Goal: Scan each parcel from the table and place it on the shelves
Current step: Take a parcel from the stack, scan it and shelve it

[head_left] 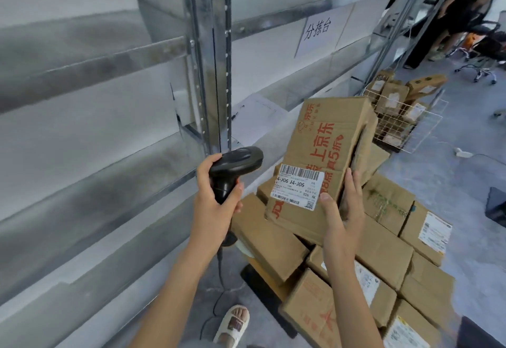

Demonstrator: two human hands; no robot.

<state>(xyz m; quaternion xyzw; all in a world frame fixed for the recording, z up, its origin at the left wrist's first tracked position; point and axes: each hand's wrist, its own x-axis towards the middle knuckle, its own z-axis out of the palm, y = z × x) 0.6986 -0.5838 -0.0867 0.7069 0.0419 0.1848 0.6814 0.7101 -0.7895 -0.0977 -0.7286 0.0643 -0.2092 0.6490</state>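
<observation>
My right hand grips the near right corner of a brown cardboard parcel with red print, lifted above the pile. Its white barcode label faces me. My left hand holds a black handheld scanner by its grip, with the scanner head pointing right at the label from a short distance. A cable hangs down from the scanner handle. The metal shelves stand to the left.
Several cardboard parcels lie stacked on a low table below my hands. A white wire basket with more parcels stands behind. A paper sign hangs on the shelving. Another person and an office chair are at far right. My slippered foot is on the floor.
</observation>
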